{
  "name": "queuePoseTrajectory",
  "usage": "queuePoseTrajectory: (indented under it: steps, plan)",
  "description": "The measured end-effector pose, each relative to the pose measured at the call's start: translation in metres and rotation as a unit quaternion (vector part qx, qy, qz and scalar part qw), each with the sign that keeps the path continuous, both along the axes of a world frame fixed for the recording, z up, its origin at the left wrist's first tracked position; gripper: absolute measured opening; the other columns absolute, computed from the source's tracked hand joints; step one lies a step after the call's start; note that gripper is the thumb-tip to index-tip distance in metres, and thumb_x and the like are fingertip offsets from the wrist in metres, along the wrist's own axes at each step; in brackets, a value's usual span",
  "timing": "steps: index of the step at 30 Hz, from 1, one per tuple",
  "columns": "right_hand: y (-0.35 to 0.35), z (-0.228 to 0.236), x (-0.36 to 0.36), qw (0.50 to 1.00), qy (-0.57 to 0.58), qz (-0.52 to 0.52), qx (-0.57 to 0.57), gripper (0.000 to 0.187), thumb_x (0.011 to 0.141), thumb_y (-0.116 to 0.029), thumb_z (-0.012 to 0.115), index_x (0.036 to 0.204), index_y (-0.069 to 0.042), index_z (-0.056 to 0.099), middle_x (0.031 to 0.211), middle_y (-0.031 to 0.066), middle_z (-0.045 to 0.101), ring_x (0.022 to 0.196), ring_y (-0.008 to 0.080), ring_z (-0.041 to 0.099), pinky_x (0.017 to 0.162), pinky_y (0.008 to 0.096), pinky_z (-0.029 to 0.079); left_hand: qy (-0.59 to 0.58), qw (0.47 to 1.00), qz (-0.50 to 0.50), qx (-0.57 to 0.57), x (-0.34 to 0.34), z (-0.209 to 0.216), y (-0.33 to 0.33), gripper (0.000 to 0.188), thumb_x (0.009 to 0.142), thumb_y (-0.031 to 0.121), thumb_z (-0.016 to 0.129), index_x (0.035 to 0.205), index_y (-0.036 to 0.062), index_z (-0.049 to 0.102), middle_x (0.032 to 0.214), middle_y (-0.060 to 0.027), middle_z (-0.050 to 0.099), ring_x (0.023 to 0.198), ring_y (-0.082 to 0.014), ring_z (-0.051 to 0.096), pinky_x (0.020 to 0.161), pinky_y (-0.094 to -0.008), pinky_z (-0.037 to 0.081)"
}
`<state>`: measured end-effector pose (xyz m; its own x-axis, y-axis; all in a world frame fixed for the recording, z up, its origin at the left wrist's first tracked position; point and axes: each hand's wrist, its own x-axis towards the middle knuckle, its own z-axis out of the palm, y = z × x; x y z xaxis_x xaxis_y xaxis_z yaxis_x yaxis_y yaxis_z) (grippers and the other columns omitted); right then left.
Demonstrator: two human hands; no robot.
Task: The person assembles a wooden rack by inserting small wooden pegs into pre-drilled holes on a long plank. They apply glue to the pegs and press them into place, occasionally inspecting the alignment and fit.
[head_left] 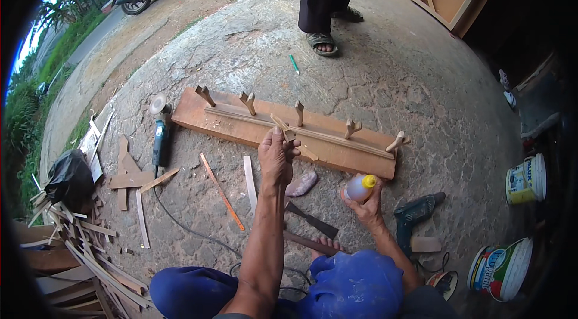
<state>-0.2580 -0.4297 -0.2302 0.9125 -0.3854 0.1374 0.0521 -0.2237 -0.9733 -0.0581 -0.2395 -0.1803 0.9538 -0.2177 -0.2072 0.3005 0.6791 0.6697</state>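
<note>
My left hand (276, 153) is closed on a small light wooden piece (280, 121), pinched between thumb and fingers above a long wooden beam (241, 130). On the beam lies a moulded wooden rail (325, 136) with several upright wooden pegs (299, 113) along it. My right hand (365, 201) is wrapped round a squeeze bottle (355, 189) with a yellow cap, tilted near the beam's front edge. The bottle's contents look pale purple or amber. Between my hands, a pinkish-purple lump (301, 184) rests on the concrete.
An angle grinder (160, 135) with a cord lies left of the beam, a drill (415, 215) to the right. An orange strip (221, 191), a dark flat blade (312, 219) and wood scraps (129, 177) lie nearby. Paint buckets (500, 268) stand at right. A person's sandalled foot (323, 44) is beyond the beam.
</note>
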Motion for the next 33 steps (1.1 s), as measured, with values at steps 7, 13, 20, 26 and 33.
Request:
queuePoseTrajectory:
  steps: [7,13,20,26,33]
  plan:
    - [-0.001,-0.074,-0.025,0.998,-0.017,-0.064,-0.011,0.074,0.073,-0.012,0.081,0.129,-0.007,0.032,0.124,0.0129,0.043,0.114,0.0236,0.048,0.098,0.04,0.042,0.015,0.997,-0.077,-0.018,-0.008,-0.018,0.001,0.023,0.099,0.024,0.056,0.111,0.0044,0.057,0.091,-0.0058,0.068,0.081,-0.0159,0.069,0.056,-0.0226,0.057]
    - [0.003,-0.065,-0.036,0.99,-0.004,-0.119,-0.072,0.074,0.075,-0.012,0.078,0.133,-0.005,0.033,0.125,0.013,0.043,0.114,0.0253,0.048,0.099,0.0398,0.041,0.029,0.978,-0.143,-0.147,-0.019,-0.017,-0.012,0.025,0.099,0.02,0.056,0.12,0.008,0.056,0.103,-0.0048,0.068,0.094,-0.0162,0.067,0.068,-0.0272,0.055]
    - [0.043,-0.001,-0.071,0.984,-0.023,-0.04,-0.173,0.057,0.086,-0.01,0.066,0.136,-0.001,0.04,0.115,0.0103,0.051,0.096,0.0171,0.053,0.088,0.0301,0.045,0.008,0.975,-0.136,-0.173,-0.027,-0.021,-0.017,0.03,0.098,0.02,0.058,0.126,0.0099,0.053,0.112,-0.003,0.065,0.103,-0.0165,0.064,0.074,-0.0313,0.055]
    - [0.099,0.03,0.082,0.962,-0.095,-0.023,0.256,0.057,0.092,-0.01,0.065,0.141,-0.001,0.036,0.112,0.0059,0.053,0.09,0.0091,0.055,0.079,0.0233,0.049,0.005,0.98,-0.124,-0.158,-0.031,-0.02,-0.028,0.035,0.097,0.02,0.059,0.13,0.0086,0.052,0.12,-0.006,0.062,0.112,-0.0182,0.059,0.09,-0.0369,0.051]
    - [0.095,0.007,0.139,0.943,-0.103,0.041,0.314,0.048,0.093,-0.013,0.062,0.136,0.0,0.044,0.11,0.0055,0.056,0.09,0.0082,0.056,0.077,0.0238,0.049,0.005,0.991,-0.042,-0.128,-0.015,-0.029,-0.002,0.031,0.097,0.026,0.059,0.121,0.006,0.058,0.114,-0.006,0.065,0.106,-0.0164,0.061,0.09,-0.0359,0.049]
